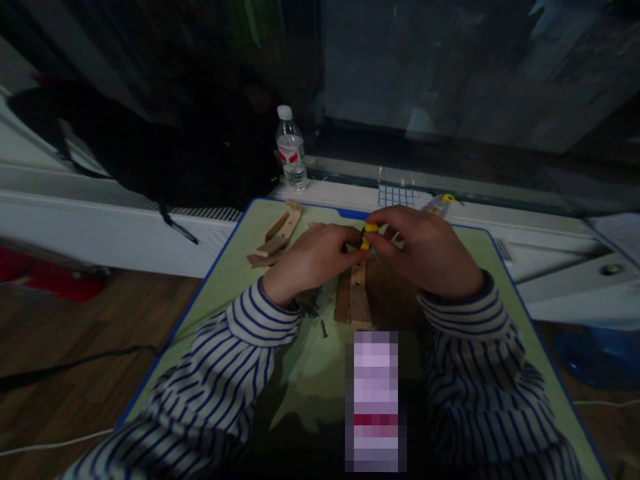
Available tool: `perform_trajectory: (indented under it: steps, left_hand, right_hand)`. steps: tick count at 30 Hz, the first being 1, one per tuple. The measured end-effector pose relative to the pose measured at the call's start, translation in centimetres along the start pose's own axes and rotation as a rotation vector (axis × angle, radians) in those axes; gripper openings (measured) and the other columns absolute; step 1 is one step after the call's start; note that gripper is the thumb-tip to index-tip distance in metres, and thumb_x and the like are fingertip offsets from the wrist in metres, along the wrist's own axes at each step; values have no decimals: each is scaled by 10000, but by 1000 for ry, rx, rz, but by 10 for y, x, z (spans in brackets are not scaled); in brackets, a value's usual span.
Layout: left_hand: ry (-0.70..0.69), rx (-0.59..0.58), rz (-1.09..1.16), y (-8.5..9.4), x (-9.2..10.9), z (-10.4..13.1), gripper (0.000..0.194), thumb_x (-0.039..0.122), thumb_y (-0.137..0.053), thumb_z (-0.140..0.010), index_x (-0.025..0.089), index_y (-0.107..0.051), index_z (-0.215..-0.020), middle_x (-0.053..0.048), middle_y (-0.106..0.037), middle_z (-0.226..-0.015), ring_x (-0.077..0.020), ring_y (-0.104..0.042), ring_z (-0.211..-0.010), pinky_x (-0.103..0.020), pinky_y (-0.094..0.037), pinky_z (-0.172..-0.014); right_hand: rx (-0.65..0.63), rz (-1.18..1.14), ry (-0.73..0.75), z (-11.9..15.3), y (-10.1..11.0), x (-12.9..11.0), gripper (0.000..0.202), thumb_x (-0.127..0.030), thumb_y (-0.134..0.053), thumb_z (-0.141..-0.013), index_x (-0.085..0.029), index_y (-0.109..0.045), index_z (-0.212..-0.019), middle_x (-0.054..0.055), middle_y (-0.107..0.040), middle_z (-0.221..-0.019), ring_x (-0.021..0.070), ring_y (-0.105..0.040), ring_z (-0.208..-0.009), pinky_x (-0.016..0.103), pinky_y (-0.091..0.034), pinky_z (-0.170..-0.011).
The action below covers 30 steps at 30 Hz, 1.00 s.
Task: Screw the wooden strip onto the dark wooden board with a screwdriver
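Observation:
Both hands meet over a small yellow and black object (371, 229) near the table's far edge. My left hand (320, 257) pinches its left side with thumb and forefinger. From the right, my right hand (420, 243) holds its yellow part between bent fingers. Directly below lies a pale wooden strip with holes (359, 300), on a brown wooden board (395, 287). Part of the board is in shadow. What the object touches underneath is hidden by the fingers.
Shaped wooden pieces (280, 233) lie at the table's back left. Screws (324, 329) are scattered left of the board. A water bottle (291, 150) stands on the sill, beside a black bag (200, 147). The green table (200, 320) has a blue edge.

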<state>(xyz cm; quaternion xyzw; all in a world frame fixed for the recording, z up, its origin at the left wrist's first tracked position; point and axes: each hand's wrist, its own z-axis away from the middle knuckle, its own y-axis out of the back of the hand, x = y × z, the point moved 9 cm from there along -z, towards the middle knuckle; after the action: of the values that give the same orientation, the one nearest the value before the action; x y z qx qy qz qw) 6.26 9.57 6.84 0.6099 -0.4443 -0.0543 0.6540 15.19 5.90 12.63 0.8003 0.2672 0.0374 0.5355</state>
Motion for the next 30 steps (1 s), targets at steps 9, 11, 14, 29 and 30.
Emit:
perform_trajectory:
  steps: [9,11,14,29,30]
  left_hand:
    - [38,31,-5,4,0,0,277,414,-551,-861,218,-698,-989,-23,-734,-930,-199,-658,-859,-293,-443,-747]
    - [41,52,-17,6,0,1,271,409,-554,-859,216,-702,-979,-24,-735,-897,-194,-659,-815,-292,-444,-733]
    - [48,67,-27,8,1,1,265,415,-561,-853,217,-709,-949,-22,-734,-853,-191,-657,-776,-291,-443,-715]
    - [37,74,42,7,0,1,252,398,-552,-870,214,-708,-945,-17,-737,-892,-189,-662,-840,-275,-430,-697]
    - [31,72,41,7,-1,1,260,403,-544,-875,216,-708,-955,-19,-736,-894,-189,-661,-842,-276,-432,-702]
  right_hand:
    - [-22,9,-35,-1,-1,2,198,-332,-547,-873,-184,-626,-978,48,-695,-895,176,-631,-738,304,-430,-681]
    - [-26,9,-43,-1,-1,3,197,-345,-550,-873,-186,-620,-966,44,-692,-880,174,-630,-729,296,-429,-664]
    - [-19,18,-51,-1,-1,3,189,-357,-557,-871,-192,-613,-944,39,-689,-855,174,-629,-724,295,-427,-664]
    - [11,5,-47,0,0,3,240,-365,-562,-867,-174,-621,-1001,60,-697,-917,175,-643,-734,295,-454,-655]
    - [14,-9,-39,0,1,2,249,-348,-562,-865,-170,-623,-1028,67,-700,-942,176,-646,-736,295,-460,-648]
